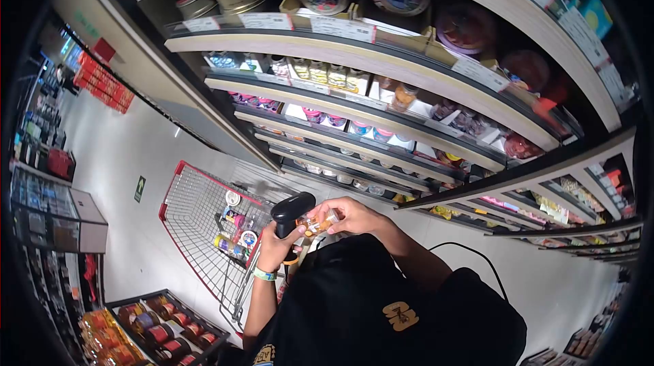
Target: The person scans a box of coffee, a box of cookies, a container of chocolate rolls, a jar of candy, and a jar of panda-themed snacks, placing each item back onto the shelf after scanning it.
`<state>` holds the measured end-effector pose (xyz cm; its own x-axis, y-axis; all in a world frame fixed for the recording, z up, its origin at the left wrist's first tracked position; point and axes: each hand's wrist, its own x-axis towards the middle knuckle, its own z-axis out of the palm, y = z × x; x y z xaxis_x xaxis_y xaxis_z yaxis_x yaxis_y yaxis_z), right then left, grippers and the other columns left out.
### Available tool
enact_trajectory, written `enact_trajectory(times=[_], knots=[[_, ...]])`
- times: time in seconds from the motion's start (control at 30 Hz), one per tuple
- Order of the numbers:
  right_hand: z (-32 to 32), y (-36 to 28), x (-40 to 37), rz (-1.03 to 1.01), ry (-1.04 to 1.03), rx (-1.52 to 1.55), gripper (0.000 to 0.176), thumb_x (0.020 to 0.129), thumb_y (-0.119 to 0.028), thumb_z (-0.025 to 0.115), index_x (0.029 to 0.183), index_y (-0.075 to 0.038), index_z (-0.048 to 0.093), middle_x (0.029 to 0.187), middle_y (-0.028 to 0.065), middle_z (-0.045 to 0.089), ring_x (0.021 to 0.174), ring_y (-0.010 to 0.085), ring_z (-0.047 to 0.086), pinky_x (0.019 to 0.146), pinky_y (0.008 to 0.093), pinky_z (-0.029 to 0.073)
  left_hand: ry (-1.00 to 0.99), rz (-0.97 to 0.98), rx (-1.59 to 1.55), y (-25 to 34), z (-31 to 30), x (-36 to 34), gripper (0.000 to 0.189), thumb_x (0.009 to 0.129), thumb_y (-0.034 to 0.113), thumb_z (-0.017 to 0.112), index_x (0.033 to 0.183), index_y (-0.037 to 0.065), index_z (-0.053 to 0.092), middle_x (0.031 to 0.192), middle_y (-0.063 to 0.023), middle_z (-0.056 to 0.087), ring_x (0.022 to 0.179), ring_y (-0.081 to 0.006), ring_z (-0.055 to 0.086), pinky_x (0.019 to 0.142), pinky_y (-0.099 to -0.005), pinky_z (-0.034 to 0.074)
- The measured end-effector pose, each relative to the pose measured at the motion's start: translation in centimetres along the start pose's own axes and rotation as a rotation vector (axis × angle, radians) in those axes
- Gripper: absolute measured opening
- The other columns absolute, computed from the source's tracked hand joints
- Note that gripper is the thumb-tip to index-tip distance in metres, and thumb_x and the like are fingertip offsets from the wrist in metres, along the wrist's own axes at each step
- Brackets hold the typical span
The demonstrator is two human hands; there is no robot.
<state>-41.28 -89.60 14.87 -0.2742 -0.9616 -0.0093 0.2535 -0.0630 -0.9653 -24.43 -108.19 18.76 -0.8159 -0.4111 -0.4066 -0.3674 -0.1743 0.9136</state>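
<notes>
My left hand point(274, 249), with a light green wristband, grips a black handheld barcode scanner point(293, 207) by its handle. My right hand point(355, 216) holds a small jar with an orange label point(319, 223) right against the scanner's head. Both hands are close together in front of my chest, above the handle end of a red-rimmed wire shopping cart point(197, 219). The cart holds several small packaged goods point(235, 233).
Store shelves point(381, 127) stocked with jars, tins and tubs rise right in front of me. A bin of red-lidded jars point(167, 328) stands at lower left. A pale aisle floor point(129, 161) runs to the left towards distant racks point(41, 195).
</notes>
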Motion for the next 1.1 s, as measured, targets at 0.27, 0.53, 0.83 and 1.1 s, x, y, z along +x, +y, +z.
enact_trajectory(times=[0.27, 0.53, 0.83, 1.1], knots=[[0.1, -0.8, -3.1, 0.006, 0.235, 0.084, 0.048, 0.084, 0.011, 0.072, 0.128, -0.002, 0.059, 0.127, 0.0061, 0.063, 0.118, 0.0137, 0.06, 0.099, 0.0298, 0.049, -0.17, 0.021, -0.08, -0.1, 2.6, 1.2, 0.032, 0.086, 0.001, 0.082, 0.115, -0.005, 0.068, 0.1, -0.0094, 0.074, 0.077, -0.0127, 0.071, 0.059, -0.0254, 0.061], [-1.2, -1.7, -5.6, -0.033, 0.522, 0.16, 0.051, 0.091, 0.0, 0.074, 0.138, -0.003, 0.054, 0.126, 0.0074, 0.065, 0.114, 0.0147, 0.064, 0.1, 0.0312, 0.052, -0.132, 0.099, -0.094, 0.0, 7.5, 1.9, 0.03, 0.087, 0.0, 0.08, 0.115, -0.004, 0.07, 0.102, -0.0099, 0.075, 0.079, -0.0128, 0.072, 0.059, -0.0248, 0.061], [-5.9, -14.9, -3.6, -0.495, 0.838, -0.259, 0.042, 0.089, 0.0, 0.076, 0.126, -0.005, 0.057, 0.124, 0.01, 0.068, 0.118, 0.0188, 0.066, 0.099, 0.0332, 0.054, -0.102, 0.087, -0.128, 0.1, 6.8, 1.3, 0.026, 0.092, 0.001, 0.074, 0.117, 0.0, 0.068, 0.107, -0.0087, 0.074, 0.085, -0.0147, 0.073, 0.057, -0.0239, 0.056], [-10.0, -17.5, -1.9, -0.544, 1.025, -1.298, 0.039, 0.084, -0.014, 0.082, 0.12, -0.009, 0.067, 0.114, 0.0141, 0.072, 0.105, 0.0367, 0.067, 0.088, 0.0418, 0.052, -0.089, 0.075, -0.064, -0.2, 7.2, -0.6, 0.022, 0.09, 0.002, 0.077, 0.111, 0.0, 0.07, 0.103, -0.0086, 0.075, 0.082, -0.0144, 0.072, 0.057, -0.0253, 0.057]])
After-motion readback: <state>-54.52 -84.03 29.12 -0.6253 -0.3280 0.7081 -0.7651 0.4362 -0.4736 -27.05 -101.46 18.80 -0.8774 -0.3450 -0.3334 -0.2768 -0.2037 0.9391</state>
